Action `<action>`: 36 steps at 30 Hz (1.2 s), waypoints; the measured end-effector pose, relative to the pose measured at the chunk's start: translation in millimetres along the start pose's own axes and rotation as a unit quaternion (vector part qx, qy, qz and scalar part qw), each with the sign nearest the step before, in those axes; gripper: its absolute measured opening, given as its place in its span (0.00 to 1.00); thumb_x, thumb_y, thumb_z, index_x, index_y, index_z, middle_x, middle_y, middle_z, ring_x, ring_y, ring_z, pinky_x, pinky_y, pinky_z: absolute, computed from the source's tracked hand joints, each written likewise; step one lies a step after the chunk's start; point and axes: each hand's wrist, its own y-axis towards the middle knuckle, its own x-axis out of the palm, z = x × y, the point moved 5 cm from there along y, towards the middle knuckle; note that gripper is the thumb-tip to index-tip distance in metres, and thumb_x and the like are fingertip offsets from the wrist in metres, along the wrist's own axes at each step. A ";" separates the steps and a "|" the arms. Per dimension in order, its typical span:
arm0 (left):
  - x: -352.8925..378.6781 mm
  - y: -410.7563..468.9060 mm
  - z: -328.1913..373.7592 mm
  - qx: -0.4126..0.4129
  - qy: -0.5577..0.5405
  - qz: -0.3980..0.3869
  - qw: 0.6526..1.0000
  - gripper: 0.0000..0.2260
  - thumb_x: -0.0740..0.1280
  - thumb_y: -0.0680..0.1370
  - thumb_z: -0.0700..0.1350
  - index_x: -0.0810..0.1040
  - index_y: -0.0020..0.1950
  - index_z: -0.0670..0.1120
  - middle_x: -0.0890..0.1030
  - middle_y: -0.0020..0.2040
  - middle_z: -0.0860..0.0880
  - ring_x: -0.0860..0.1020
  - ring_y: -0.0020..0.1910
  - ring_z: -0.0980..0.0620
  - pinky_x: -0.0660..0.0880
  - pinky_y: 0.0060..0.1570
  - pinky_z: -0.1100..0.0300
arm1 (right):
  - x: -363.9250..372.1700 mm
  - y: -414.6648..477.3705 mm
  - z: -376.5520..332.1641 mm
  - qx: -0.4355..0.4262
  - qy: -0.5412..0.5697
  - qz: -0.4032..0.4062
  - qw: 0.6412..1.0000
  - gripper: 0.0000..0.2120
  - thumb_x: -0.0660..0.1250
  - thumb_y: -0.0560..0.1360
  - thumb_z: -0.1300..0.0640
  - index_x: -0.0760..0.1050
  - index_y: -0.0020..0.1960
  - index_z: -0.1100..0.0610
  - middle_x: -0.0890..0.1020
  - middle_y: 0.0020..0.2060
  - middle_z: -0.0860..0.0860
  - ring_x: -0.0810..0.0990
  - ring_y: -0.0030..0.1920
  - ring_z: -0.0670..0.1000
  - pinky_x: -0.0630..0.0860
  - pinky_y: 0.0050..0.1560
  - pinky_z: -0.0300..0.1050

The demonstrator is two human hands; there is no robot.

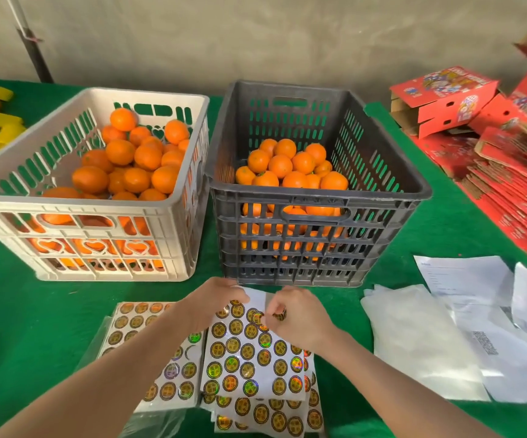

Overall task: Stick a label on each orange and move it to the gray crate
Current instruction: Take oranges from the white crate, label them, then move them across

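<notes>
Both forearms reach in from the near edge and meet over the label sheet [249, 352]. The left hand [214, 303] lies knuckles-up, its grip closed on the sheet's far edge, the fingers curled over the white paper. The right hand [300, 317] is bent at the wrist, thumb and forefinger drawn together in a tight grip on one round label [279, 316] near the sheet's top right corner; the other fingers are tucked in.

The labels are dark discs with gold rims and gold characters, some flashing holographic green, but the characters are too small to read. A second sheet [148, 343] lies just left of the first, more underneath. The printed papers [464, 279] to the right carry lines of text I cannot make out, and the red cartons [445, 99] show bright artwork, also unreadable.

The oranges [290, 165] are glossy, some with green stem ends, heaped in the gray crate [319, 197] just beyond the hands. More oranges fill the beige crate [81, 205] beside it on the green worktop [18, 311].
</notes>
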 end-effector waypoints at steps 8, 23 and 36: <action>8.9 2.3 1.5 -0.024 -0.049 -0.029 0.998 0.12 0.69 0.72 0.37 0.73 0.29 0.44 0.74 0.23 0.49 0.74 0.23 0.52 0.67 0.24 0.67 | 6.7 4.0 1.5 0.032 0.079 -0.032 0.996 0.09 0.69 0.73 0.60 0.76 0.35 0.51 0.76 0.33 0.40 0.75 0.37 0.41 0.72 0.45 0.36; -34.7 -44.3 74.8 0.314 0.158 0.223 0.909 0.06 0.68 0.75 0.41 0.80 0.39 0.50 0.80 0.35 0.57 0.76 0.33 0.64 0.68 0.34 0.73 | -61.2 15.3 -59.6 -0.131 0.198 0.137 0.962 0.10 0.67 0.76 0.63 0.71 0.37 0.57 0.75 0.30 0.58 0.70 0.30 0.51 0.67 0.32 0.45; -211.3 -98.5 101.9 0.359 -0.043 0.376 0.853 0.10 0.64 0.78 0.34 0.79 0.44 0.49 0.81 0.34 0.57 0.78 0.31 0.61 0.72 0.30 0.70 | -131.6 152.0 -208.3 -0.272 -0.053 0.162 0.947 0.22 0.63 0.77 0.61 0.62 0.69 0.54 0.79 0.55 0.56 0.77 0.56 0.56 0.76 0.54 0.55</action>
